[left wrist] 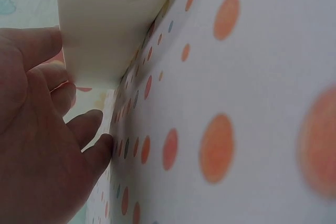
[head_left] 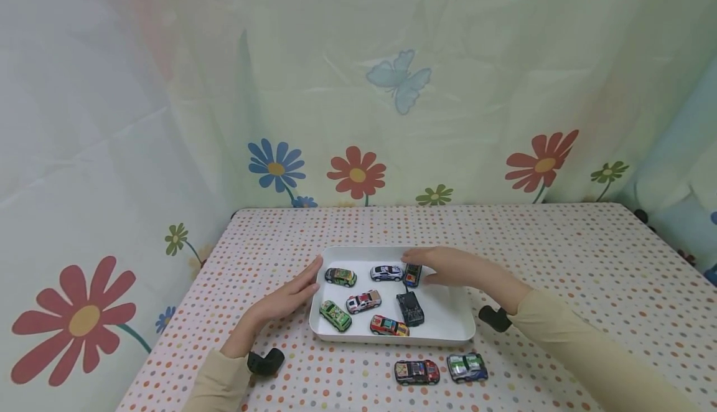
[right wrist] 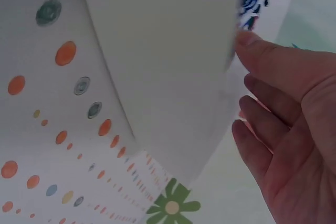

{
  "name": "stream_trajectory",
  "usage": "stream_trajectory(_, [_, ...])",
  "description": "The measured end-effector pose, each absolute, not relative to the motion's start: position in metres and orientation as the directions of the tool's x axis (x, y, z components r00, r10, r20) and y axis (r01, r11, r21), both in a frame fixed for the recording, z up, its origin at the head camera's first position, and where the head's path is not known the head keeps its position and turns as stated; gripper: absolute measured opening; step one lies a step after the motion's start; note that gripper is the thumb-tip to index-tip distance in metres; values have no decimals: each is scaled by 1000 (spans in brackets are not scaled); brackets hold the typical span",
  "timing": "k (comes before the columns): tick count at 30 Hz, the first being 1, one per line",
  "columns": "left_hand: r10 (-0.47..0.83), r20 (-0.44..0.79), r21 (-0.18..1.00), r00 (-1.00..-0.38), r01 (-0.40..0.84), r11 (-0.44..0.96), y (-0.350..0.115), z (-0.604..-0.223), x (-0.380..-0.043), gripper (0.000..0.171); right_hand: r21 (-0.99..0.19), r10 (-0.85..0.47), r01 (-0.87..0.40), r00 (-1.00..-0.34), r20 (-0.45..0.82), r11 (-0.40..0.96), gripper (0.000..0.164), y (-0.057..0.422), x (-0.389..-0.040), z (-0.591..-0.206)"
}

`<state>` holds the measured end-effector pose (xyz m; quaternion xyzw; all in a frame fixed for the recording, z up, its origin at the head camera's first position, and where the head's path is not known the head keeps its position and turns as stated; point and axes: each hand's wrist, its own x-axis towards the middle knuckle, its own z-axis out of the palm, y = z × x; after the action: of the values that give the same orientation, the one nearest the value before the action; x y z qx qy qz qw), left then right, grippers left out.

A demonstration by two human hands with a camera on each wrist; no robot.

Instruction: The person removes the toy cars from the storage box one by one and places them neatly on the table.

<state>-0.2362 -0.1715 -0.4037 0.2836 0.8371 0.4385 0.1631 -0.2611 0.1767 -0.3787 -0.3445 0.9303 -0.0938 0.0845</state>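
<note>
A white tray (head_left: 448,327) holds several toy cars. In the head view, my left hand (head_left: 288,297) lies along the tray's left side with fingers extended; its fingertips touch the outer wall in the left wrist view. My right hand (head_left: 452,267) hovers over the tray's back right part, fingers spread from the thumb, beside a dark toy car with a colourful top (head_left: 412,275). No held thing shows in the right wrist view. Close by are a white toy car (head_left: 386,273) and a black toy car (head_left: 411,309). A red-and-white toy car (head_left: 364,301) sits mid-tray.
Also in the tray are two green toy cars, one at the back left (head_left: 340,277) and one in front (head_left: 335,316), and a red-yellow toy car (head_left: 389,326). Before the tray lie a dark-red toy car (head_left: 417,372) and a silver-green toy car (head_left: 467,367) on the dotted tablecloth (head_left: 336,381).
</note>
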Motion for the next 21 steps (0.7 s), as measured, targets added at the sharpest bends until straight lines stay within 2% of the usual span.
stream_trajectory(9, [610, -28, 823, -792, 328, 464, -172, -404, -236, 54, -176, -692, -673, -715, -95, 719, 49, 175, -267, -388])
stream_trajectory(21, [618, -31, 826, -786, 328, 459, -171, -403, -236, 55, -134, -642, -633, -767, -29, 762, 31, 180, -271, -395])
